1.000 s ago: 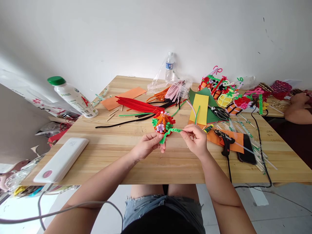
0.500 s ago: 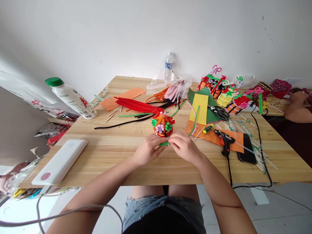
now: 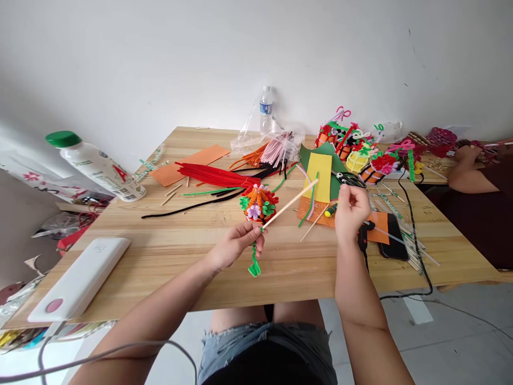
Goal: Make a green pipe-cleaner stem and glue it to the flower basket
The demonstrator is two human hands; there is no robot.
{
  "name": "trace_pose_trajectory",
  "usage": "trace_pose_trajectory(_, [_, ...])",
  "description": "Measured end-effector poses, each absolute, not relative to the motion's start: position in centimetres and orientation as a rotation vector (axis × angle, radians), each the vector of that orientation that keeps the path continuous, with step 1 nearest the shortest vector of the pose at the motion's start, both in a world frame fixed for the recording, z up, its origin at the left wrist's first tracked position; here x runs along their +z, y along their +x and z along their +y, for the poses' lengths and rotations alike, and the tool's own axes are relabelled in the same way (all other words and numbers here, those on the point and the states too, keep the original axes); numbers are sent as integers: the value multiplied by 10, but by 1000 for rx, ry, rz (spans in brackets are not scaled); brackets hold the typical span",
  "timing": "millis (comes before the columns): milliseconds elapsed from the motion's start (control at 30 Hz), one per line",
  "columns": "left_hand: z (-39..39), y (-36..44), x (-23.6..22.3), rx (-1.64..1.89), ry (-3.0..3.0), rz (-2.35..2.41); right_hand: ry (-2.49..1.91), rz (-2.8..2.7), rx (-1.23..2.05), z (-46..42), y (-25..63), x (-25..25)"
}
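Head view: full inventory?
Table: 1, wooden, centre
Stick: 1, pale, left hand
Twisted strand: 1, green, left hand
Flowered ornament: 1, multicoloured, centre
Fuzzy bundles: several, red, orange, pink, centre
Bottles: 2, white left, clear rear
Power bank: 1, white, left
Papers: several, orange, yellow, green, table
Scissors: 1, black, right
Glue gun: 1, black, right
Phone: 1, black, right
Ornaments: several, multicoloured, rear right
Co-worker: 1, dark clothing, right
Left hand, right hand: 2, bare, centre
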State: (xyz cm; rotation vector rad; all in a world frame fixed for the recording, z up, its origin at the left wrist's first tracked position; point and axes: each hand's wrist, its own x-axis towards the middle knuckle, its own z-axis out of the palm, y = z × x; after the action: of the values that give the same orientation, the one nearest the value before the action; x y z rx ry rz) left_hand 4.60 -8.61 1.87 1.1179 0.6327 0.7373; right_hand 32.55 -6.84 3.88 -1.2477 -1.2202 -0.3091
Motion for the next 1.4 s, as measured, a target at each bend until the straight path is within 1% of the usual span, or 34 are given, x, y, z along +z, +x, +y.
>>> trace_pose_trajectory(33, [-86, 47, 19, 744, 1059, 601, -1375, -1288, -261, -62, 333, 33])
trace_pose_trajectory(100, [-85, 48, 19, 758, 955, 555, -1578, -1711, -85, -51, 339, 21])
trace_pose_trajectory(167, [-84, 49, 19, 776, 880, 526, -1698, -2120, 70, -47, 336, 11])
trace_pose_trajectory(233, [-83, 49, 20, 792, 840, 498, -1763, -2326, 157, -48, 330, 3])
trace_pose_trajectory(433, [-83, 48, 21, 775, 860, 472, -1792, -2311, 221, -48, 331, -1])
trace_pose_trajectory(633, [-83, 48, 19, 795, 862, 494, -1733, -2159, 25, -46, 334, 6])
trace_pose_trajectory(767, [-83, 49, 17, 791, 856, 505, -1780, -2353, 101, -50, 329, 6])
trace_pose_trajectory(833, [-83, 49, 16, 796, 854, 505, -1818, -2409, 81, -51, 324, 5])
trace_pose_trajectory(1033, [-83, 51, 15, 797, 842, 531, -1780, -2461, 20, -48, 318, 3])
trace_pose_trajectory(1233, [-83, 53, 16, 826, 791, 524, -1699, -2401, -38, -46, 318, 1])
trace_pose_trajectory(1400, [-82, 54, 17, 827, 735, 516, -1749, -2416, 8, -45, 318, -2])
